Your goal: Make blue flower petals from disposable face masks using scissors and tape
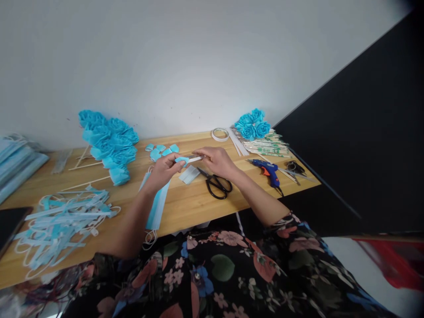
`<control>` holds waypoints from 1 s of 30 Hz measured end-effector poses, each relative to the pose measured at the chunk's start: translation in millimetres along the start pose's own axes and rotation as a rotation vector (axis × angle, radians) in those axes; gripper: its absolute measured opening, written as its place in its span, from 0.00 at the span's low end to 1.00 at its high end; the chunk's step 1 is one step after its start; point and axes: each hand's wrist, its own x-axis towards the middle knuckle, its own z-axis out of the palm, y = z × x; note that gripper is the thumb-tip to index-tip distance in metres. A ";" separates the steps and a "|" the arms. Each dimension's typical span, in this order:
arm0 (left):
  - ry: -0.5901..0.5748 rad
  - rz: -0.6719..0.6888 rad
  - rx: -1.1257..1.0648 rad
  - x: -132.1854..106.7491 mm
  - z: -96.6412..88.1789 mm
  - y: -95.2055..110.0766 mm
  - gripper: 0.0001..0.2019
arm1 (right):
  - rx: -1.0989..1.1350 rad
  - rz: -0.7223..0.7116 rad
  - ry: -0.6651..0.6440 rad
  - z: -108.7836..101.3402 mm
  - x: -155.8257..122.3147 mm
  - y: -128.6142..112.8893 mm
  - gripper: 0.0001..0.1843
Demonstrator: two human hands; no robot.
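Note:
My left hand (164, 171) pinches a small blue piece of mask fabric (180, 160) above the middle of the table. My right hand (217, 160) has its fingers closed on one end of a thin pale strip (194, 158), whose other end meets the blue piece; its exact kind is unclear. Black-handled scissors (217, 185) lie just below my right hand. Beside them is a small folded white piece (190, 175). Several cut blue petals (161, 152) lie beyond my left hand. A blue face mask (158, 207) rests partly under my left forearm.
Blue fabric flowers (109, 137) stand at left, and a smaller bunch (252, 125) at right near wrapped sticks (270, 145). A tape roll (220, 134) is at the back. A blue glue gun (267, 170) lies right. Cut mask straps (66, 225) pile up front left, near stacked masks (18, 165).

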 end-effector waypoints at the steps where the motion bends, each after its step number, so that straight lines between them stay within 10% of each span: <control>1: 0.011 0.008 0.013 0.2 -0.9 -1.7 0.12 | 0.015 -0.003 0.029 -1.2 -0.4 2.5 0.25; 18: 0.135 0.056 -0.268 5.9 -7.7 -16.8 0.17 | 0.795 0.373 0.173 -12.2 -21.9 29.4 0.24; 21: 0.175 0.031 -0.313 7.5 -9.4 -18.0 0.17 | 0.527 0.391 0.096 -24.1 -36.8 21.7 0.22; 26: 0.202 0.018 -0.308 8.3 -9.2 -20.4 0.16 | -0.458 0.320 -0.456 -23.3 -66.3 -11.8 0.19; 30: 0.222 0.003 -0.345 9.2 -6.9 -20.4 0.16 | -0.675 0.358 -0.545 -6.7 -77.8 -18.0 0.20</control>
